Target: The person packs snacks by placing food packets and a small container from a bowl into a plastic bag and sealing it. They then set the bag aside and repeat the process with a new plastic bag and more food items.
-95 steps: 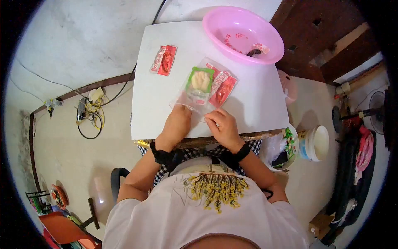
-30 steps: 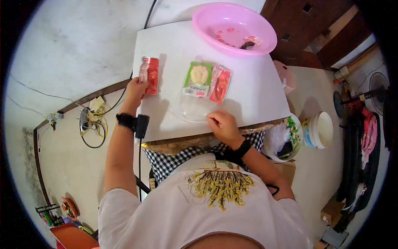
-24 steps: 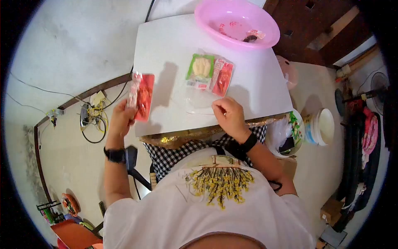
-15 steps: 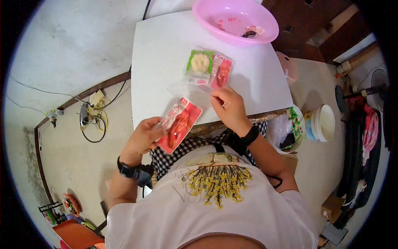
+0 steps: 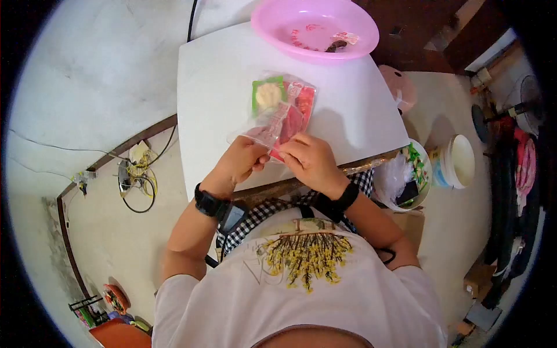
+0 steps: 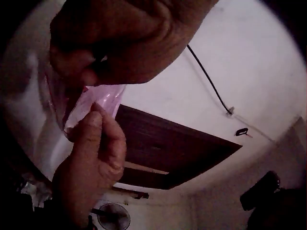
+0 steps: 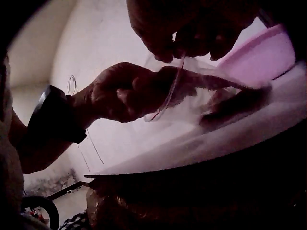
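A clear plastic bag (image 5: pixel 250 126) lies on the white table (image 5: pixel 212 87), its mouth toward the body. Inside, a green-edged packet with pale contents (image 5: pixel 268 96) lies beside a red packet (image 5: pixel 306 100); another red packet (image 5: pixel 292 123) overlaps them nearer the mouth. My left hand (image 5: pixel 241 162) reaches into the mouth with curled fingers and holds that nearer packet, fingertips partly hidden; the right wrist view shows this hand (image 7: pixel 122 91) passing the bag's rim (image 7: pixel 175 88). My right hand (image 5: pixel 313 165) pinches the rim from the right, also seen in the left wrist view (image 6: pixel 93 155).
A pink basin (image 5: pixel 319 29) with a small dark packet (image 5: pixel 336 46) in it stands at the table's far edge. On the floor to the right are a bin with plastic and green wrappers (image 5: pixel 403 180) and a white bucket (image 5: pixel 458 162).
My left hand picked up the lone red packet from the table's left side, carried it over to the right and put it into the bag's mouth. My right hand stayed at the bag.
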### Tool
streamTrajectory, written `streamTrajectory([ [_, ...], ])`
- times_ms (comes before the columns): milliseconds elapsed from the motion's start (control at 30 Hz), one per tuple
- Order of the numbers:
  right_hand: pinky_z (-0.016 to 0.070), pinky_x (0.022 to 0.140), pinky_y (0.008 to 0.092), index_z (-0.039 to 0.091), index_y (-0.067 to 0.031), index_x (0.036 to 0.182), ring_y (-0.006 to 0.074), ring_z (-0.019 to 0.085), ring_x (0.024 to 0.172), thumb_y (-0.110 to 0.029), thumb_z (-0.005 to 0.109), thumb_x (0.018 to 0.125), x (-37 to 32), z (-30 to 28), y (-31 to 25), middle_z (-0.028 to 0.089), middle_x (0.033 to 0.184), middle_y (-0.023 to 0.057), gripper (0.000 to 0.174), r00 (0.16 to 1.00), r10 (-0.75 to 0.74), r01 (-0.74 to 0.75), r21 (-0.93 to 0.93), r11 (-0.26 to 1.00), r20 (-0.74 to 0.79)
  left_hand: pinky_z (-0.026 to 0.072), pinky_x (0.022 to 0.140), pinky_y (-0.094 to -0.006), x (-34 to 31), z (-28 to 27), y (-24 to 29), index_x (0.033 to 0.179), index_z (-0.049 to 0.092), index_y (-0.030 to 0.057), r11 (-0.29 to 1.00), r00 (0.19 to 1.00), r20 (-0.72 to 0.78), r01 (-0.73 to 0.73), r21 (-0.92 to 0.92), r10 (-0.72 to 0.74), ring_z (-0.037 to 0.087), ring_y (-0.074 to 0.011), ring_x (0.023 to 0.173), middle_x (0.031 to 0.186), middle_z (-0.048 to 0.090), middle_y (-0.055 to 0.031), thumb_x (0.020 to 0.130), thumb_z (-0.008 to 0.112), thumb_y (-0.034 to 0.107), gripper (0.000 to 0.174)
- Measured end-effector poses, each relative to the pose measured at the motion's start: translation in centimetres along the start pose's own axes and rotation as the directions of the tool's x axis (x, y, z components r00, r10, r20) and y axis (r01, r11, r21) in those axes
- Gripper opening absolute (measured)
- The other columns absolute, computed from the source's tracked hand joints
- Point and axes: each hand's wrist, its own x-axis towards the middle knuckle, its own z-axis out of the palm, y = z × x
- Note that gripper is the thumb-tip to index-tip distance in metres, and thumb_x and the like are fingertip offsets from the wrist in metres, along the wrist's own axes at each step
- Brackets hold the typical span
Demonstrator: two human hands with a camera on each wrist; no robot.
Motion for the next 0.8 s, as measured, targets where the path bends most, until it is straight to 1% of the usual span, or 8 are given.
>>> streamTrajectory([
  [167, 0.0466, 0.057, 0.0356, 0.064, -0.0051, 0.085, 0.0285, 0.058, 0.066, -0.007, 0.064, 0.079, -0.1, -0.1, 0.2, 0.058, 0.077, 0.0099, 0.006, 0.998, -0.023, 0.025, 0.028, 0.999, -0.062, 0.0458, 0.06, -0.0251, 3.5, 3.8, 0.5, 0.11, 0.053, 0.0031, 0.94, 0.977, -0.166, -0.179, -0.291, 0.134, 0.056, -0.013, 0.079, 0.093, 0.057, -0.0042, 0.087, 0.05, 0.004, 0.024],
  [367, 0.0472, 0.062, 0.0411, 0.062, -0.0062, 0.086, 0.0314, 0.059, 0.072, -0.013, 0.06, 0.081, -0.7, -0.4, 1.4, 0.058, 0.079, 0.0103, 0.009, 0.996, 0.083, -0.084, 0.022, 0.996, 0.033, 0.0485, 0.079, -0.0263, 3.8, 2.7, -2.2, 0.124, 0.048, 0.0022, 0.964, 0.965, -0.065, -0.257, -0.07, 0.253, 0.057, -0.0168, 0.099, 0.112, 0.057, -0.0083, 0.087, 0.05, 0.002, 0.037],
  [467, 0.0472, 0.064, 0.0418, 0.061, -0.0047, 0.084, 0.0325, 0.058, 0.073, -0.014, 0.059, 0.082, -1.0, -0.9, 2.2, 0.058, 0.078, 0.012, 0.009, 0.992, 0.104, -0.108, 0.067, 0.992, 0.07, 0.0472, 0.086, -0.0279, 1.5, 2.5, -3.1, 0.132, 0.043, 0.0006, 0.937, 0.953, -0.023, -0.291, 0.194, 0.301, 0.056, -0.0199, 0.107, 0.126, 0.053, -0.0115, 0.088, 0.049, 0.002, 0.044],
  [533, 0.0471, 0.064, 0.0422, 0.06, -0.0041, 0.083, 0.0331, 0.058, 0.074, -0.014, 0.059, 0.082, -1.3, -1.2, 2.9, 0.057, 0.078, 0.0132, 0.01, 0.994, 0.085, -0.092, 0.099, 0.991, 0.075, 0.046, 0.089, -0.0292, 0.4, 0.0, -4.7, 0.132, 0.043, -0.0012, 0.66, 0.913, 0.27, -0.408, 0.631, 0.305, 0.053, -0.0204, 0.112, 0.134, 0.047, -0.0143, 0.087, 0.048, -0.001, 0.045],
  [567, 0.047, 0.064, 0.0422, 0.059, -0.0041, 0.083, 0.0333, 0.058, 0.074, -0.014, 0.059, 0.082, -1.5, -1.1, 3.5, 0.057, 0.078, 0.0134, 0.01, 0.996, 0.071, -0.077, 0.111, 0.991, 0.056, 0.0464, 0.088, -0.03, -1.9, 1.4, -1.6, 0.128, 0.047, -0.0027, 0.488, 0.955, 0.268, -0.297, 0.821, 0.129, 0.052, -0.0206, 0.114, 0.134, 0.048, -0.0157, 0.086, 0.049, -0.003, 0.042],
  [700, 0.0474, 0.064, 0.0413, 0.06, -0.0041, 0.082, 0.0327, 0.058, 0.074, -0.012, 0.059, 0.08, -2.1, -0.6, 5.3, 0.059, 0.079, 0.0127, 0.009, 0.994, 0.071, -0.08, 0.127, 0.989, 0.079, 0.0492, 0.083, -0.0309, -3.8, 2.3, 6.2, 0.109, 0.061, -0.0005, 0.57, 0.876, 0.478, -0.361, 0.738, -0.064, 0.064, -0.023, 0.09, 0.098, 0.066, -0.0161, 0.084, 0.056, 0.0, 0.026],
  [767, 0.0471, 0.063, 0.0401, 0.061, -0.0041, 0.08, 0.0318, 0.058, 0.072, -0.01, 0.061, 0.08, -2.8, 0.7, 6.8, 0.059, 0.077, 0.012, 0.006, 0.998, 0.043, -0.049, 0.15, 0.987, 0.041, 0.0503, 0.073, -0.0279, -1.8, 2.3, 10.0, 0.103, 0.064, -0.0005, 0.602, 0.873, 0.462, -0.454, 0.657, 0.154, 0.064, -0.0181, 0.077, 0.086, 0.067, -0.0122, 0.084, 0.057, 0.0, 0.02],
  [800, 0.047, 0.062, 0.0404, 0.061, -0.0044, 0.081, 0.0312, 0.058, 0.072, -0.011, 0.061, 0.08, -2.7, 0.2, 6.6, 0.059, 0.076, 0.0111, 0.007, 0.998, 0.041, -0.047, 0.159, 0.986, 0.044, 0.0498, 0.072, -0.0279, -0.2, 2.6, 12.2, 0.103, 0.064, -0.0003, 0.471, 0.87, 0.447, -0.489, 0.734, 0.205, 0.063, -0.0167, 0.076, 0.085, 0.066, -0.0103, 0.085, 0.058, 0.001, 0.019],
])
